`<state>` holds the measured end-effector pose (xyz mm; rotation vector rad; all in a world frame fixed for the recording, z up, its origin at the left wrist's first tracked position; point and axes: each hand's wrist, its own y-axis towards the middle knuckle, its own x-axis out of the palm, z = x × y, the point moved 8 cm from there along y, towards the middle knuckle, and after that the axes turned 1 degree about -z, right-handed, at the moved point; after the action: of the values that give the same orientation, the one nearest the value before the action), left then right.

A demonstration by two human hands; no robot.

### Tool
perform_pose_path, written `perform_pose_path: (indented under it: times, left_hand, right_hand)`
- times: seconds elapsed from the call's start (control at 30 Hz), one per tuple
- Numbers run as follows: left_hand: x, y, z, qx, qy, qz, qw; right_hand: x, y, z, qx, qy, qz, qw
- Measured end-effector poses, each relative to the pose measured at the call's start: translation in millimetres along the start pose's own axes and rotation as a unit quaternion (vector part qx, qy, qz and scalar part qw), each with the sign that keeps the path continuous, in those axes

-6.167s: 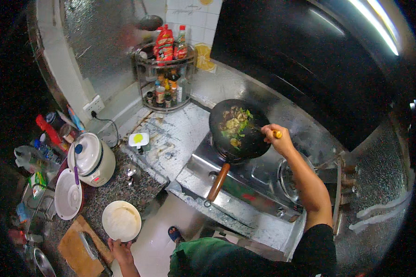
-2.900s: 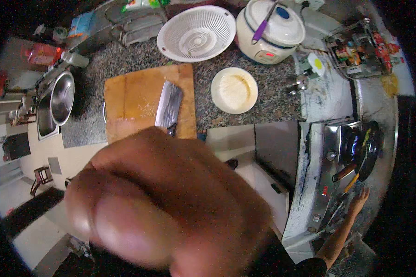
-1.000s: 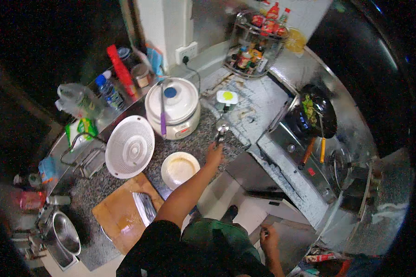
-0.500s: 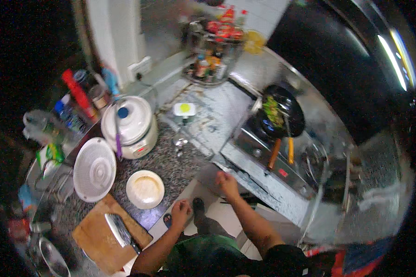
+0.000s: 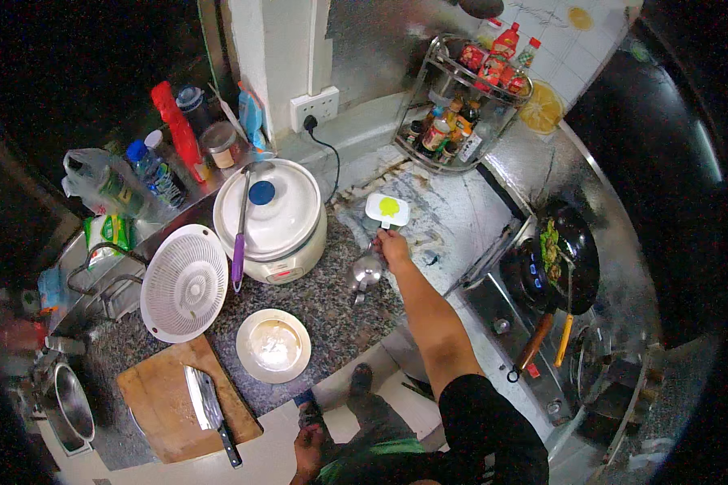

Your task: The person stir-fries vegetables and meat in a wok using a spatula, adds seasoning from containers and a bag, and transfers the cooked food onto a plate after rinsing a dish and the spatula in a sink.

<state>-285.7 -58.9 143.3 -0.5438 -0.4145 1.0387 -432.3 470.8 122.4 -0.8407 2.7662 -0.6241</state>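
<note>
Right hand (image 5: 393, 242) reaches across the table, grip closed on a metal ladle (image 5: 367, 273) just right of the white rice cooker (image 5: 272, 220). Left hand (image 5: 309, 453) hangs low by the table edge; grip unclear. Wok (image 5: 565, 255) sits far right, over flame.
</note>
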Motion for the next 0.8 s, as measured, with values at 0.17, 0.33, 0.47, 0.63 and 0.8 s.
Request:
perform_pose_path:
  times: [0.17, 0.33, 0.47, 0.63, 0.8]
  left_hand:
    - [24.6, 7.9, 35.2, 0.004, 0.017, -0.067, 0.998]
    - [63.0, 30.9, 55.3, 0.078, 0.137, -0.179, 0.971]
    - [95.3, 49.9, 101.3, 0.153, 0.159, -0.199, 0.955]
    - [102.4, 108.2, 85.6, 0.073, 0.1, -0.164, 0.979]
    - [104.1, 124.9, 90.6, -0.02, 0.011, -0.204, 0.979]
  right_hand:
    - [-37.8, -21.0, 4.5, -0.063, 0.077, 0.041, 0.994]
    - [-77.7, -151.4, -5.1, -0.082, 0.024, 0.066, 0.994]
    - [-47.9, -267.8, 41.3, -0.088, -0.034, 0.068, 0.993]
    - [42.5, -312.9, 125.3, 0.006, 0.067, -0.012, 0.998]
    - [72.2, -322.8, 101.1, -0.127, -0.121, -0.084, 0.981]
